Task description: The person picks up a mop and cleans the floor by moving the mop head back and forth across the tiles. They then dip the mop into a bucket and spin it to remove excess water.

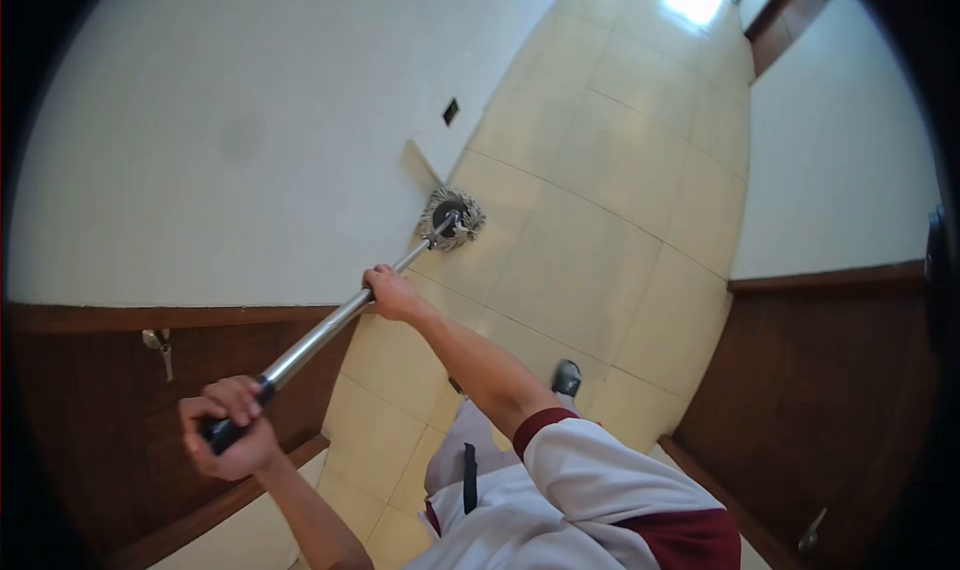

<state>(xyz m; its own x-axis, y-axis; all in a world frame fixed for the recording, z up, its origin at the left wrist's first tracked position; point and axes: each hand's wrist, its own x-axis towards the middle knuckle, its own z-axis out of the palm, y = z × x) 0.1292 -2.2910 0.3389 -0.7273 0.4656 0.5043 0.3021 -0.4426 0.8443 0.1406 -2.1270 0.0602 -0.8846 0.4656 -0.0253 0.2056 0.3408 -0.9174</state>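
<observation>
A mop with a silver metal pole (pixel 318 340) slants up and right across the view. My left hand (pixel 230 425) is closed around the black grip at the pole's lower-left end. Farther along the pole, my right hand (pixel 390 292) is wrapped around its upper part. The round grey string mop head (pixel 453 220), with a dark centre, rests on the tiled floor against the foot of the white wall.
Pale tiles (pixel 590 240) run between the left white wall (pixel 240 170) and a right wall (pixel 840 170). Brown wooden doors with handles stand at lower left (pixel 90 400) and lower right (pixel 830 400). A dark socket (pixel 451 111) is on the left wall. My shoe (pixel 567 378) shows below.
</observation>
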